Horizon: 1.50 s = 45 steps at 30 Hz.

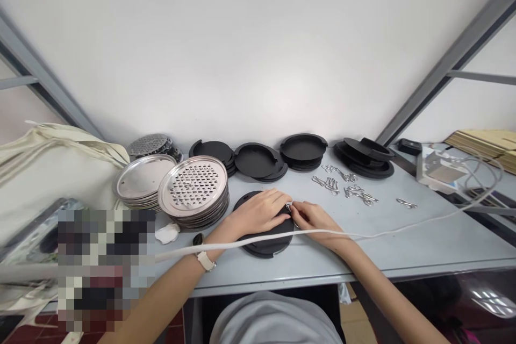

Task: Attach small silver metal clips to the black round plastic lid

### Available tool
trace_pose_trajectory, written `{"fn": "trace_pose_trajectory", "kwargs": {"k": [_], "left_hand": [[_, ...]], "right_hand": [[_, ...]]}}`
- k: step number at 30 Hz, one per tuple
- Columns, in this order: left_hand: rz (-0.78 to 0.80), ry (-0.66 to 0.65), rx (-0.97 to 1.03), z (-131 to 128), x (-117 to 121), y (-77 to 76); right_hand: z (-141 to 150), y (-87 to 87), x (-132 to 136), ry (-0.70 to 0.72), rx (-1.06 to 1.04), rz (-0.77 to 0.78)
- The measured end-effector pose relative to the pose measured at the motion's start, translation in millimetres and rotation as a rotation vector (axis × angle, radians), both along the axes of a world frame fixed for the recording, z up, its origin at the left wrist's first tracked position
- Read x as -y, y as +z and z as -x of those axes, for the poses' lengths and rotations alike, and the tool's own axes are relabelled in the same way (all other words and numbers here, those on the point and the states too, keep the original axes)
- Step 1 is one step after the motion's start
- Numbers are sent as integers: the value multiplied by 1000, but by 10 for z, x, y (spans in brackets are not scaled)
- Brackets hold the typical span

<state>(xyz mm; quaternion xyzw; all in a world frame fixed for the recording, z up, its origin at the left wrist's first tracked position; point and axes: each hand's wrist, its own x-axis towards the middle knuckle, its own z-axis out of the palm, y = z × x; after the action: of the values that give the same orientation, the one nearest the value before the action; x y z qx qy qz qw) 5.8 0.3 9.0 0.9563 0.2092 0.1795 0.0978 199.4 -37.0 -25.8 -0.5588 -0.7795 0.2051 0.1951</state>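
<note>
No lettering, label, brand, number or sign can be read anywhere in view.

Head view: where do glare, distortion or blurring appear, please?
Head view: soft glare on the plain white wall; bright reflections on the glossy dark surface, lower right; slanting grey metal posts suggest wide-angle distortion; coarse pixelation, lower left; left hand and right hand fairly sharp.

Spotting a white scrap (167, 233) near the left edge of the table (355, 255), a cream bag (94, 146) past it, and there, by the far right corner, a white box (442, 171), brown stack (478, 142) beyond!
</note>
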Motion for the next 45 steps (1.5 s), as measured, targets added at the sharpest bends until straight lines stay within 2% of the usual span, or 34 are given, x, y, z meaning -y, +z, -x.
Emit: {"fn": "trace_pose_trajectory", "kwargs": {"k": [18, 27, 45], "left_hand": [[85, -22, 33, 14, -8, -20], [107, -29, 37, 14, -5, 5], [132, -38, 74, 11, -13, -20]], "right_hand": [[-6, 27, 21, 33, 22, -11], [-20, -22, 8, 28, 45, -41], [21, 55, 31, 12, 80, -46]]}}
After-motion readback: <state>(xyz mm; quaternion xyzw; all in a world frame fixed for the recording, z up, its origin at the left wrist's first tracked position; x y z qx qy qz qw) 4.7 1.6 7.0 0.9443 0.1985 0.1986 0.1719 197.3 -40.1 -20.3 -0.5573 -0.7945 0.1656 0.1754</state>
